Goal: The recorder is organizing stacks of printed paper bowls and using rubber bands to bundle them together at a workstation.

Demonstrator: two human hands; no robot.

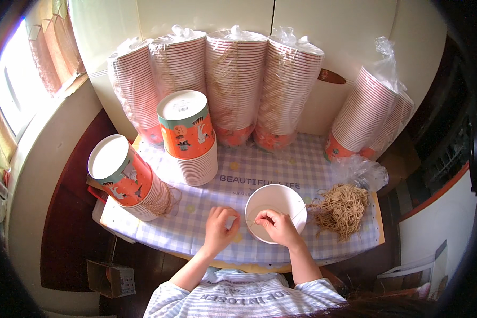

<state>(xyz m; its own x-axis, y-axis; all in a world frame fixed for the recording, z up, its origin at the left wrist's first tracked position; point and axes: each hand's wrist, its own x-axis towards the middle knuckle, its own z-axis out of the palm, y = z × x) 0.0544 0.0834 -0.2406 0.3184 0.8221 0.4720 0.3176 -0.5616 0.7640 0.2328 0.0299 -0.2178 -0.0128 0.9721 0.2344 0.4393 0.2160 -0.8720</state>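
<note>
A white paper bucket (270, 194) stands upright, mouth up, near the table's front edge. My right hand (280, 227) is over its mouth, thumb and forefinger pinched on a thin tan paper string. Part of the string shows against the bucket's right inner wall. Just left of the bucket, my left hand (220, 229) is held with fingers curled toward the thumb; anything between the tips is too small to make out. To the right of the bucket lies a loose tangled heap of tan paper string (345, 211).
Upside-down stacks of orange-and-green printed buckets stand at left: one stack (187, 132), and another (127, 177) with string hanging beside it. Plastic-wrapped bucket stacks (233, 87) line the back, with more (363, 114) at right. Crumpled clear plastic (363, 172) lies on the checked tablecloth (217, 196).
</note>
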